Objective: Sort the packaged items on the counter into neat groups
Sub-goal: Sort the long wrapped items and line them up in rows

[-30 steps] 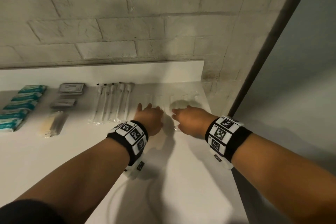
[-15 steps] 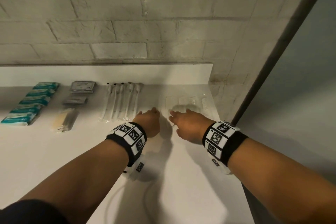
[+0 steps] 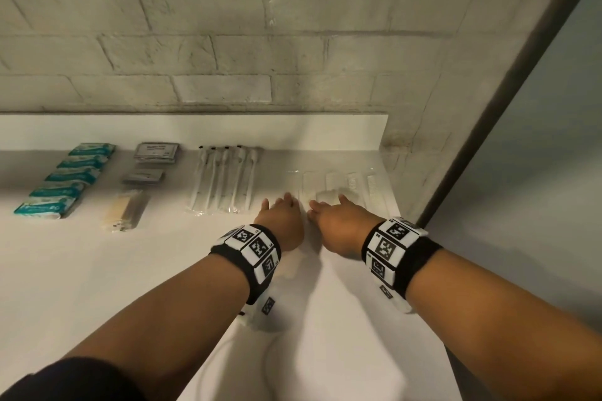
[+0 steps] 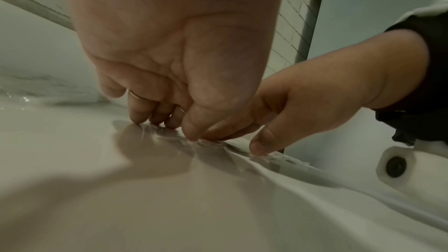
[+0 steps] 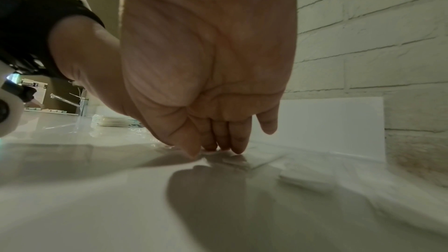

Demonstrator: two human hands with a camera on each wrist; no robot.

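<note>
A: Where are the clear packets (image 3: 338,187)?
B: At the counter's (image 3: 81,270) right end, in a row by the wall. The left hand (image 3: 281,221) and right hand (image 3: 338,221) both rest fingertips on their near edges, fingers fairly straight, grasping nothing.
A: Which step?
B: Probably squaring up this last group. Next calls for light nudges, since the film looks slippery.
A: Anything in the way?
B: The wrapped swabs (image 3: 224,179) lie just left; grey sachets (image 3: 156,153) and teal packs (image 3: 65,179) sit farther off. The counter edge is close on the right.

black wristbands (image 3: 420,259), checkered markers; gold ring (image 4: 135,95)
</note>
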